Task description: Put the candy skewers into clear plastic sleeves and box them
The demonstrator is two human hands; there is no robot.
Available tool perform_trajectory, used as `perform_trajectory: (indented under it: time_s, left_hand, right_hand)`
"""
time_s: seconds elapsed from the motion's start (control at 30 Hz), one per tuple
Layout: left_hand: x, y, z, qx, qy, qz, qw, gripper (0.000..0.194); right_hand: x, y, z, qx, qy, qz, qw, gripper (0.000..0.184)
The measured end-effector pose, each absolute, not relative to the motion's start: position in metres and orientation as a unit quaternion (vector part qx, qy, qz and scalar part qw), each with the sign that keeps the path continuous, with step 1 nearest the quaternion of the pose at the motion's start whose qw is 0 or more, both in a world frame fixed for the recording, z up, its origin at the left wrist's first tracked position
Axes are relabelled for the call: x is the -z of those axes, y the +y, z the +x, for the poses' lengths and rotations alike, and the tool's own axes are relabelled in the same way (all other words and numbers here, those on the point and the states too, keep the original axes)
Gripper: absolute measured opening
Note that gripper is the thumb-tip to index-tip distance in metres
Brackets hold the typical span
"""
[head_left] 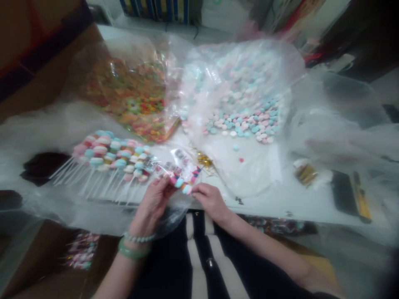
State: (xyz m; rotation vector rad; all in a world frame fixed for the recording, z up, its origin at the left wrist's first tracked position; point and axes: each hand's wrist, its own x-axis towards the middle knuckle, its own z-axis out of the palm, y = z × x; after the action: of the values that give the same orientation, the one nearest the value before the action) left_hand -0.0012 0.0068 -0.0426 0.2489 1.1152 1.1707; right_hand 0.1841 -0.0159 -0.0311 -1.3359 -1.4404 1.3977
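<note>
The left hand is clenched around a candy skewer, its fingers hiding part of the skewer, so the stick cannot be made out there. The skewer's pastel pieces angle up toward the middle of the frame. The right hand sits just beside it, with its fingertips at or touching the pale blue candy near the lower end; whether they pinch it cannot be told.

Just above the hands lie gold twist ties, and to the left a bank of finished candy skewers lies on clear plastic film, with white sticks pointing toward the lower left. Beyond are a clear bag of multicoloured ring candies, upper middle left, and a clear bag of pink, blue and white round candies, upper middle right. Glare and creases blur both bags.

The table's near edge runs just past the right forearm. Well to the right, a dark object with a yellow strip is cut off from view by film and hard to identify.
</note>
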Motion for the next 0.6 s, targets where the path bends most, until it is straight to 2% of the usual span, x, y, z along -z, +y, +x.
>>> perform_trajectory:
  time_s: [0.13,0.23,0.3,0.37,0.47,0.53,0.6]
  left_hand:
    - [0.045,0.007,-0.004,-0.517,0.501,0.128,0.682,0.029]
    - [0.046,0.007,-0.004,-0.521,0.496,0.15,0.678,0.032]
    - [0.045,0.006,-0.003,-0.523,0.497,0.163,0.673,0.032]
    - [0.045,0.005,0.0,-0.53,0.508,0.169,0.658,0.031]
    - [0.043,0.005,0.003,-0.543,0.523,0.151,0.639,0.032]
    - [0.04,0.006,0.002,-0.545,0.52,0.135,0.644,0.031]
    - [0.038,0.009,-0.002,-0.538,0.511,0.122,0.659,0.025]
  right_hand:
    - [0.036,-0.01,0.183,-0.758,-0.307,-0.498,0.288,0.01]
    - [0.042,-0.01,0.178,-0.815,-0.22,-0.469,0.262,0.014]
    - [0.044,-0.012,0.174,-0.773,-0.277,-0.487,0.297,0.01]
    - [0.045,-0.014,0.17,-0.658,-0.411,-0.526,0.347,0.001]
    - [0.043,-0.016,0.167,-0.475,-0.589,-0.534,0.377,0.017]
    - [0.042,-0.016,0.169,-0.443,-0.63,-0.509,0.384,0.022]
    - [0.043,-0.015,0.171,-0.487,-0.608,-0.493,0.388,0.02]
